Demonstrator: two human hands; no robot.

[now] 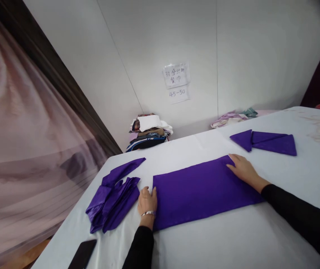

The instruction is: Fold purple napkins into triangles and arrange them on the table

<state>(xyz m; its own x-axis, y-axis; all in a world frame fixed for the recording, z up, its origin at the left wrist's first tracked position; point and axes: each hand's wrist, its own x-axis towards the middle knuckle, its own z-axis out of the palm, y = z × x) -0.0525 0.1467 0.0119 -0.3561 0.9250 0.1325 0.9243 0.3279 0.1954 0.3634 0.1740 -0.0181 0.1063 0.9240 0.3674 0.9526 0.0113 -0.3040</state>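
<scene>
A white table (302, 183) holds a purple cloth rectangle (199, 194), messy purple cloths (115, 209) at its nine o'clock, a black phone (83, 253) at eight, a folded purple cloth (274, 144) at two.

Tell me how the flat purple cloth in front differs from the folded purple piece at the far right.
The flat cloth is a broad four-sided sheet; the folded piece has a pointed left end. The flat cloth covers more table than the folded piece. The right hand touches the flat cloth, not the folded piece. Both are purple.
</scene>
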